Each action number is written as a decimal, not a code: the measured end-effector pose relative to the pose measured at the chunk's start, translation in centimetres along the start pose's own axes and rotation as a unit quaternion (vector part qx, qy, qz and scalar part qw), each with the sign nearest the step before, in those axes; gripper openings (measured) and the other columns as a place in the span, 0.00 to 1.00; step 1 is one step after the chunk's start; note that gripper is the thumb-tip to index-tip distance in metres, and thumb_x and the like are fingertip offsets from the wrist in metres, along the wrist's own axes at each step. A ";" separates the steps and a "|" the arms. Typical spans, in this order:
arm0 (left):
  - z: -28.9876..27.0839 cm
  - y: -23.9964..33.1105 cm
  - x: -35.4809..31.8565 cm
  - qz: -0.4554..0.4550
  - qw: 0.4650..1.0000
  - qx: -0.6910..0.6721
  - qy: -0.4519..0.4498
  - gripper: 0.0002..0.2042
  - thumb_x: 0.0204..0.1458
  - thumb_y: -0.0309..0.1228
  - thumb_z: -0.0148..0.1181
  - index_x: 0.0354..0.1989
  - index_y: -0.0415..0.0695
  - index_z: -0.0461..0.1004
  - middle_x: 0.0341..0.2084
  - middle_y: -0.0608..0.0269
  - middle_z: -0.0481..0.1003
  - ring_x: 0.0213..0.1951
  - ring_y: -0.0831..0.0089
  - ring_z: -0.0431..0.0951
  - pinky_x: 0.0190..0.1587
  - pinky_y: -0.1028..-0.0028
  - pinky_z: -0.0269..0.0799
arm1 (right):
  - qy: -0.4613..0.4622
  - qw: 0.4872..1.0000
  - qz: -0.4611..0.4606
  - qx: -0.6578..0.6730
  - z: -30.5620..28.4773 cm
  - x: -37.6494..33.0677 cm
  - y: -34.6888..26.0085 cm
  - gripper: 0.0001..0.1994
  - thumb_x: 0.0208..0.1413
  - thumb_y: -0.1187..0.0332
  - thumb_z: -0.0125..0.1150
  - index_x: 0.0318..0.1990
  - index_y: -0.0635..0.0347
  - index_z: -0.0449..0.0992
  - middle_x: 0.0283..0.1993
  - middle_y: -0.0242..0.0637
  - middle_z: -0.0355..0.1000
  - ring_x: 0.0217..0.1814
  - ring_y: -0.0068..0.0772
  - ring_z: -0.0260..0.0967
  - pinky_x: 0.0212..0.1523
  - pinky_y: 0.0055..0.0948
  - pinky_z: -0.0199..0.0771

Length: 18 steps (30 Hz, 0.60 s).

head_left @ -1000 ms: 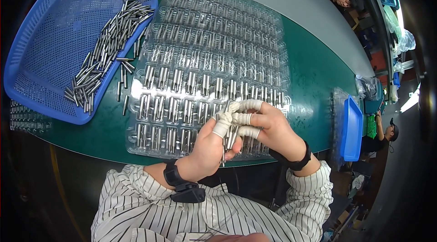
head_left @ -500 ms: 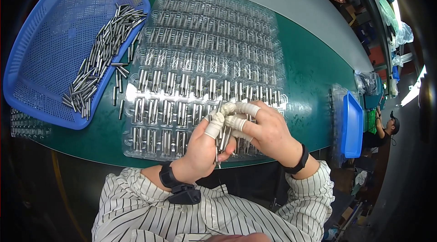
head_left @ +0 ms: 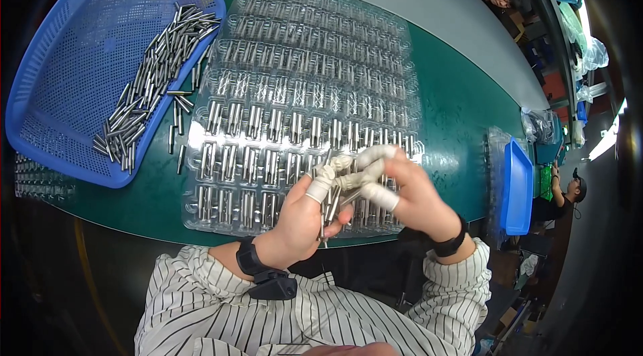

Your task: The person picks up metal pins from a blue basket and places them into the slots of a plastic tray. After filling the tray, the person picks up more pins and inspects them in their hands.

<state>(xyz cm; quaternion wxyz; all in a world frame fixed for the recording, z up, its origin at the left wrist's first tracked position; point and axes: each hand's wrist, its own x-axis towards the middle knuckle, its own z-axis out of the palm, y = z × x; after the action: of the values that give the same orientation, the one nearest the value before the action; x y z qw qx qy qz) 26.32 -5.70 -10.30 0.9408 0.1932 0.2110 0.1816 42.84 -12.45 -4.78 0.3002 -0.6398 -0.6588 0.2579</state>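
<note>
My left hand, in white finger cots, is closed round a small bunch of short metal rods held over the near edge of the clear plastic trays. Close beside it, my right hand has its cot-covered fingers bent together around a slanted metal rod at the edge of the bunch. Beneath both hands lie clear plastic blister trays, their pockets filled with upright-lying groups of rods. The hands partly hide the pockets under them.
At left, a blue perforated basket holds a loose pile of metal rods. Several stray rods lie between basket and trays on the green table. A blue bin stands at right. Two other people sit farther off.
My right hand has drawn slightly right and turned, and a slanted rod now shows at its fingers. My left hand stays nearly in place with its bunch.
</note>
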 end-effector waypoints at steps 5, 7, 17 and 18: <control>-0.5 0.2 -0.6 0.007 1.000 0.004 -0.009 0.18 0.62 0.40 0.34 0.54 0.41 0.60 0.37 0.55 0.72 0.19 0.82 0.65 0.14 0.85 0.55 | 0.189 0.955 0.009 -0.229 -5.0 1.4 4.0 0.05 0.46 0.75 0.61 0.29 0.61 0.70 0.36 0.40 0.69 0.41 0.37 0.66 0.43 0.29 0.66; -0.6 0.1 -0.5 0.020 0.999 0.010 -0.031 0.19 0.63 0.40 0.33 0.56 0.42 0.59 0.39 0.53 0.72 0.19 0.81 0.64 0.13 0.85 0.54 | 0.190 0.936 0.006 -0.297 -6.4 1.8 7.5 0.05 0.45 0.75 0.61 0.28 0.61 0.70 0.36 0.40 0.69 0.41 0.39 0.66 0.42 0.31 0.67; -1.1 0.1 -0.9 0.005 0.999 0.001 -0.032 0.17 0.62 0.39 0.37 0.54 0.43 0.60 0.35 0.56 0.72 0.19 0.81 0.63 0.13 0.85 0.54 | 0.091 0.870 -0.034 -0.483 -5.2 1.7 8.3 0.09 0.38 0.74 0.64 0.28 0.61 0.70 0.37 0.37 0.70 0.42 0.42 0.65 0.41 0.37 0.67; -1.1 0.3 -1.0 0.006 1.000 0.001 -0.028 0.17 0.62 0.38 0.37 0.54 0.43 0.60 0.34 0.57 0.72 0.19 0.81 0.63 0.13 0.85 0.54 | 0.079 0.855 -0.040 -0.510 -5.1 1.8 8.4 0.09 0.38 0.74 0.64 0.29 0.60 0.71 0.38 0.37 0.70 0.42 0.42 0.65 0.41 0.37 0.67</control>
<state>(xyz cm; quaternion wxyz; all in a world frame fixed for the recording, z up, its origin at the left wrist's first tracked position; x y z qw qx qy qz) 24.94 -5.56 -10.76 0.9449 0.2006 0.1838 0.1820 52.29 -10.48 -7.27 -0.0072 -0.6942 -0.6974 -0.1781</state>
